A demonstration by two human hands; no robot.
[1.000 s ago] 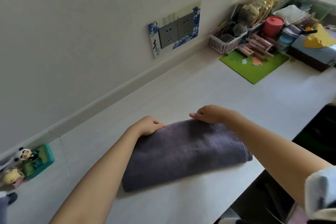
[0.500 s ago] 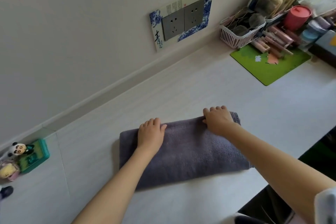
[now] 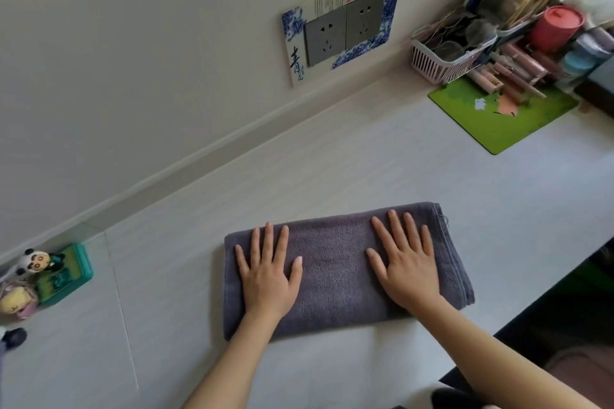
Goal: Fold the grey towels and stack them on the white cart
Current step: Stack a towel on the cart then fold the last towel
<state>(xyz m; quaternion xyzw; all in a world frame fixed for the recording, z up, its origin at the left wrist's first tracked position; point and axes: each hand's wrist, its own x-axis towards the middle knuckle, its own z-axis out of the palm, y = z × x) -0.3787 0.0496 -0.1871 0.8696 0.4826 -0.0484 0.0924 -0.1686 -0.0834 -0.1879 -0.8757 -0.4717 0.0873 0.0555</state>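
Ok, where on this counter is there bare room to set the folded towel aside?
Bare counter lies between the grey towel and the wall, up to the green mat. Another bare patch sits left of the towel, before the panda figurine and green box. The far right corner is crowded: pink basket, red cup, tubes. Both hands lie flat on the towel.

So all we get of ourselves here is two bare forearms coming in from the bottom of the frame, no sleeves showing on either one. Left hand (image 3: 267,279) sits around the lower middle, right hand (image 3: 407,267) a bit right of that. No rings, no watch, no bracelets that we can spot. Nails look short and plain, no polish as far as we can tell. Wrists bare too. All five fingers (image 3: 395,226) show on each hand.
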